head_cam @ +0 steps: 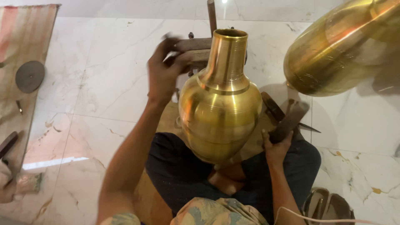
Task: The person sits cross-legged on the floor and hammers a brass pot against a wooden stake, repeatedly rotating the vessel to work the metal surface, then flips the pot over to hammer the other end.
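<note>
The brass vase (219,100) stands upright over the seated person's lap, above the marble floor (100,75). The left hand (163,73) closes its grip on a blurred wooden tool (193,49) beside the neck — likely working it — while the right hand (276,148) clasps a dark hammer (287,121), kept ready.

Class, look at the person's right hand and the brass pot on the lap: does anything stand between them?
Nothing visible does. The right hand grips a dark tool right beside the brass pot, on its lower right side. The left hand is raised, blurred, beside the pot's neck.
</note>
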